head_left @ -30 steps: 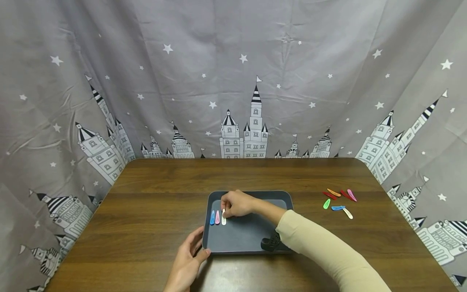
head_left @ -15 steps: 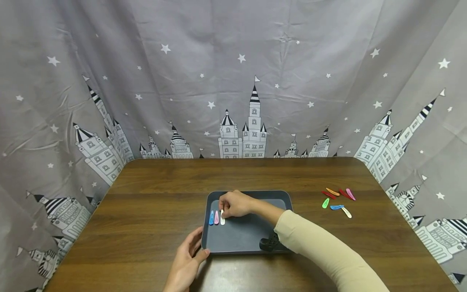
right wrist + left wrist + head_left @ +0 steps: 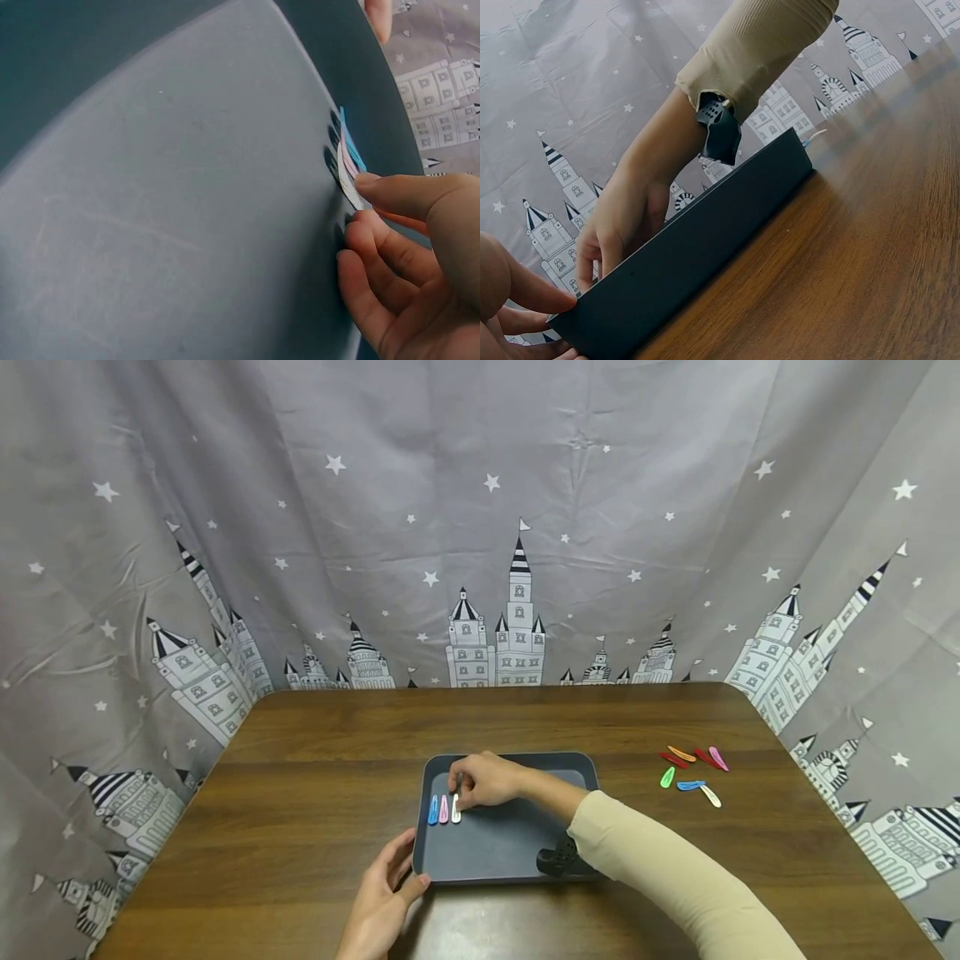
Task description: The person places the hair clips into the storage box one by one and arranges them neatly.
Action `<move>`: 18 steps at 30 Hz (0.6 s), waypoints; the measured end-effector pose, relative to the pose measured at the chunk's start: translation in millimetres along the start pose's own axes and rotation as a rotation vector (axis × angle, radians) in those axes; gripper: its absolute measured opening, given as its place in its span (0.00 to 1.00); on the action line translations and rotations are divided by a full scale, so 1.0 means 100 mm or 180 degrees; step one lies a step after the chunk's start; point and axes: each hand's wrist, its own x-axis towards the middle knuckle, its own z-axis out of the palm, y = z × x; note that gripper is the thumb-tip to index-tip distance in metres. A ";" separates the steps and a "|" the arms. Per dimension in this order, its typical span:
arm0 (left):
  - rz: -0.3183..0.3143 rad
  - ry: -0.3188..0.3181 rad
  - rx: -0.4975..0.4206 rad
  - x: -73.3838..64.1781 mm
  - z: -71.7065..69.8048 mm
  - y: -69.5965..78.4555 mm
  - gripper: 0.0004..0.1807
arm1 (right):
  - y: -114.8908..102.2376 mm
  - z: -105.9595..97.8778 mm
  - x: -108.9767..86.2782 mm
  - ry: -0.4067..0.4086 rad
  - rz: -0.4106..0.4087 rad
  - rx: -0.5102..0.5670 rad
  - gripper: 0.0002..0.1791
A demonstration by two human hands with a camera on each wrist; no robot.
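A dark grey tray (image 3: 495,852) lies on the table. My left hand (image 3: 382,893) grips its near left corner, thumb on the rim and fingers against the outer wall. Inside, along the left side, a blue hair clip (image 3: 432,810), a pink hair clip (image 3: 443,809) and a white hair clip (image 3: 456,810) stand side by side in a row. My right hand (image 3: 487,781) reaches in from the right and pinches the white clip at its far end. In the right wrist view the thumb (image 3: 409,195) overlaps that clip, partly hiding the index finger.
On the wooden table (image 3: 330,777), right of the tray, several loose hair clips lie scattered, among them a green clip (image 3: 667,777), an orange clip (image 3: 681,753) and a cream clip (image 3: 710,796). A black perforated strap (image 3: 557,860) hangs at my right wrist. A grey castle-print curtain (image 3: 480,527) stands behind.
The head view has shifted slightly. Both hands stay nearly in place; the right fingers have moved a little at the white clip, and more of it shows beside the thumb.
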 end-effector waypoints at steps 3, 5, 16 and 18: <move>-0.0014 -0.0013 0.0068 0.01 0.00 0.00 0.36 | -0.01 -0.07 -0.05 -0.0046 -0.0029 0.0073 0.10; -0.0032 -0.0010 0.0105 0.01 -0.01 -0.01 0.36 | -0.03 -0.13 -0.09 -0.0048 -0.0069 0.0102 0.10; 0.0008 -0.0036 0.0083 0.01 -0.03 -0.01 0.36 | 0.01 -0.50 -0.32 0.0098 -0.0117 -0.0007 0.13; 0.0023 -0.0040 0.0089 0.02 -0.03 -0.02 0.36 | 0.03 -0.57 -0.38 0.0123 -0.0093 0.0029 0.13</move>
